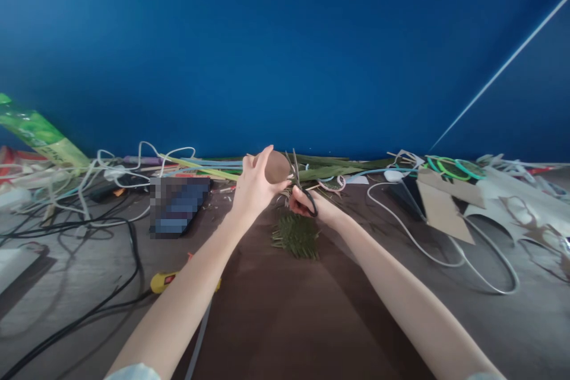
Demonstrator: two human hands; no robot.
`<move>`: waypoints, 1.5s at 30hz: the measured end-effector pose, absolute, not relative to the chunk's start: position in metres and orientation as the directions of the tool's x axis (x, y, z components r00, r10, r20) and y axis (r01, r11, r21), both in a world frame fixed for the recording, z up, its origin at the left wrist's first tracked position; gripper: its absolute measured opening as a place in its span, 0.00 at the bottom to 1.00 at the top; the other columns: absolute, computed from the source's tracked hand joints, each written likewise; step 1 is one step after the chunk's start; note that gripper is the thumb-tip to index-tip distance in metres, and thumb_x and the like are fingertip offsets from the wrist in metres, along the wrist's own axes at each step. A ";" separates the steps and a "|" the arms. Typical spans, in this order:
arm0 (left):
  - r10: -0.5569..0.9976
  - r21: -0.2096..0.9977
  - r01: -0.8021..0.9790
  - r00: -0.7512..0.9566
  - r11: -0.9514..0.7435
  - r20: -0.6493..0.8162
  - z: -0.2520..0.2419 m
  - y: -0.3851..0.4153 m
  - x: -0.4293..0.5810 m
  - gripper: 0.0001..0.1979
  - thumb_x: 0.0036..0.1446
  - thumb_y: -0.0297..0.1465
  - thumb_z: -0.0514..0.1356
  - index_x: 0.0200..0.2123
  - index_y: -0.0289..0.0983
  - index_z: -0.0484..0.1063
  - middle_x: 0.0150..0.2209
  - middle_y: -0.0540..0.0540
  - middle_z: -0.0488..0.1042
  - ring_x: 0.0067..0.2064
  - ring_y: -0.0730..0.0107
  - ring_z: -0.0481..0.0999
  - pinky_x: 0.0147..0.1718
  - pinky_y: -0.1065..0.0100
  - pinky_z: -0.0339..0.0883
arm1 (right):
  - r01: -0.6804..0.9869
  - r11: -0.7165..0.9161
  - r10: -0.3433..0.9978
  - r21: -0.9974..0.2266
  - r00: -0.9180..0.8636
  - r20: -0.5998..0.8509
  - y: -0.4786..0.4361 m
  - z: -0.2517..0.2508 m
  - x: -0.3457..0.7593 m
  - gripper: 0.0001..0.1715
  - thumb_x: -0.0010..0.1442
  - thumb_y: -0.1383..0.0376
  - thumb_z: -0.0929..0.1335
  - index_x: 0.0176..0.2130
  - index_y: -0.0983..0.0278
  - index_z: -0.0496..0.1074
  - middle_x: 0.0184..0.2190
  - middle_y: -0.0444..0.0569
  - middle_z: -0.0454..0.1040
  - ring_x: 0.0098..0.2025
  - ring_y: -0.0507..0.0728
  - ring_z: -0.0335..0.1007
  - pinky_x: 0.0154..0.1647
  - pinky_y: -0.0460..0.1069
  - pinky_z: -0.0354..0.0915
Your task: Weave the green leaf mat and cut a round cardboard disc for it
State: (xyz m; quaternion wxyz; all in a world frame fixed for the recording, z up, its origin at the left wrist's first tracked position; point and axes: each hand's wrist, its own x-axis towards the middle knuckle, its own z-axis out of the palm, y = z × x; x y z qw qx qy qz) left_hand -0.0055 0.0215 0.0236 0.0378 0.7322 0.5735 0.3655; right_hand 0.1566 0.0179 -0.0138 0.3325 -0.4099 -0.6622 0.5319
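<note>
My left hand (253, 185) is closed around the edge of a brown round piece (278, 167) that looks like cardboard, held up above the table. Whether it is flat or hollow I cannot tell. My right hand (324, 206) grips a pair of scissors (297, 172) with dark handles. Their blades point up and away from me, slightly apart, close to the right edge of the round piece. Below both hands a square of woven dark green strips (295, 236) lies on the brown table (285, 314).
Long green strips (342, 166) lie along the blue wall (285, 53). At left are a phone (184, 205), tangled white cables, black cables (129, 249), a yellow-handled tool (164, 282) and a green bottle (40, 130). Cut cardboard (445, 211) and a white cable (414, 237) lie at right.
</note>
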 end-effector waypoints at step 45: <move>0.980 0.924 0.334 0.130 -0.186 0.150 0.016 0.039 -0.012 0.26 0.51 0.26 0.59 0.54 0.40 0.62 0.56 0.41 0.66 0.57 0.57 0.65 0.54 0.54 0.60 | 0.318 0.160 0.960 -0.935 -0.270 0.072 0.025 -0.019 0.165 0.34 0.52 0.40 0.61 0.14 0.64 0.63 0.09 0.44 0.60 0.15 0.49 0.55 0.21 0.47 0.54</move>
